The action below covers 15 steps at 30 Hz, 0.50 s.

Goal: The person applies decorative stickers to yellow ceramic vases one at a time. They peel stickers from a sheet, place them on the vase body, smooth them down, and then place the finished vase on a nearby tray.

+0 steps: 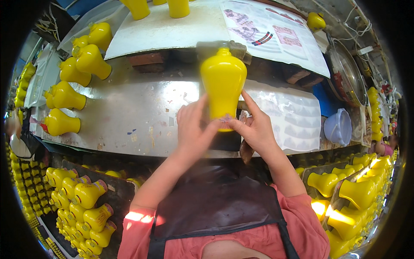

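Observation:
A glossy yellow bottle with a narrow neck and broad shoulders stands between my hands, over the front part of the metal table. My left hand grips its lower left side, the thumb pressed near the base. On the other side my right hand has its index finger along the bottle wall and its thumb at the base. Both thumbs touch a small pinkish patterned decal around the foot. What stands under the bottle is mostly hidden.
A white board at the back carries printed decal sheets. More yellow bottles lie on the left of the metal table. Pale sheets and a light blue bucket are on the right. Yellow bottles fill racks at both sides.

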Each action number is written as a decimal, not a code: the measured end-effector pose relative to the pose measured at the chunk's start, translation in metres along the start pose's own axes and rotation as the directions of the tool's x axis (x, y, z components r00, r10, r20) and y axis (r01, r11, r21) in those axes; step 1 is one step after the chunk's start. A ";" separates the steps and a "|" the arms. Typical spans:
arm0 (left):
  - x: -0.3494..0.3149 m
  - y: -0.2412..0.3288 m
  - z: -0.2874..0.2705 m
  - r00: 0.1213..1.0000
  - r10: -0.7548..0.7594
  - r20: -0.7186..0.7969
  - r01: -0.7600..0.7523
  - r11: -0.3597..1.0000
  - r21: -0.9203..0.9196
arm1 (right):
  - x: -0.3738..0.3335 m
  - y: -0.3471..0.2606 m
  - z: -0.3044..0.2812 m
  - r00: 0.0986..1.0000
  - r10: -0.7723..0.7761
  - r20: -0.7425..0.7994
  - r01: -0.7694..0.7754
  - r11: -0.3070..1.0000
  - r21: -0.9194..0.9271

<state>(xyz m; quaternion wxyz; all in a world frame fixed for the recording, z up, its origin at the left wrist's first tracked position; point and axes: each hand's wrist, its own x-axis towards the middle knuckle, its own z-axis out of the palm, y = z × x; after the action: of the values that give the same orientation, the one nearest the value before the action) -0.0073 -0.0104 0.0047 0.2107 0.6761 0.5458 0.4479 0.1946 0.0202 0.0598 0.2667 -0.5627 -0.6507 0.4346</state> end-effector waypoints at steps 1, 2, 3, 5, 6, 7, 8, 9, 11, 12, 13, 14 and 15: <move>-0.001 -0.001 0.002 1.000 -0.005 -0.007 0.005 1.000 0.000 | 0.001 -0.001 0.002 0.999 -0.033 -0.024 0.033 0.999 0.003; -0.002 -0.002 0.004 1.000 -0.016 -0.016 0.015 0.999 -0.033 | 0.001 0.000 0.002 0.997 -0.065 -0.048 0.065 0.998 0.006; -0.002 -0.004 0.007 0.999 -0.031 -0.023 0.029 0.997 -0.065 | 0.001 0.001 0.003 0.992 -0.098 -0.073 0.097 0.995 -0.017; -0.005 -0.008 0.011 0.996 -0.089 -0.019 0.085 0.985 -0.152 | 0.002 0.005 0.003 0.984 -0.142 -0.112 0.137 0.989 -0.055; -0.006 -0.010 0.014 0.993 -0.115 -0.019 0.108 0.971 -0.211 | 0.002 0.007 0.001 0.996 -0.016 -0.090 0.009 0.997 -0.075; -0.007 -0.012 0.016 0.984 -0.177 0.009 0.172 0.942 -0.288 | 0.002 0.010 0.000 0.995 -0.033 -0.098 0.032 0.999 -0.016; -0.009 -0.013 0.017 0.979 -0.203 0.014 0.196 0.923 -0.330 | 0.002 0.013 -0.001 0.995 -0.043 -0.087 0.047 0.998 0.041; -0.010 -0.014 0.017 0.974 -0.224 0.025 0.215 0.892 -0.397 | 0.001 0.016 -0.002 0.992 -0.075 -0.098 0.084 0.992 0.094; -0.011 -0.013 0.015 0.976 -0.217 0.023 0.209 0.901 -0.379 | 0.000 0.021 -0.001 0.996 -0.085 -0.034 0.089 0.988 0.130; -0.011 -0.012 0.015 0.973 -0.227 0.035 0.226 0.913 -0.341 | -0.001 0.022 0.001 0.997 -0.076 -0.007 0.076 0.991 0.108; -0.010 -0.011 0.015 0.975 -0.222 0.029 0.220 0.923 -0.316 | -0.002 0.024 0.002 0.997 -0.076 0.028 0.073 0.994 0.080; -0.010 -0.009 0.015 0.978 -0.207 0.018 0.203 0.932 -0.299 | -0.002 0.025 0.004 0.991 -0.136 -0.017 0.137 0.990 0.038; -0.010 -0.008 0.016 0.976 -0.217 0.019 0.213 0.934 -0.285 | -0.002 0.025 0.006 0.993 -0.110 -0.044 0.113 0.990 0.082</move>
<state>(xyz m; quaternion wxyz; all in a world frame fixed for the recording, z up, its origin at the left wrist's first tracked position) 0.0022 -0.0136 -0.0132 0.3503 0.5721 0.5472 0.5006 0.2031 0.0163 0.0353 0.3266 -0.5223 -0.6569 0.4348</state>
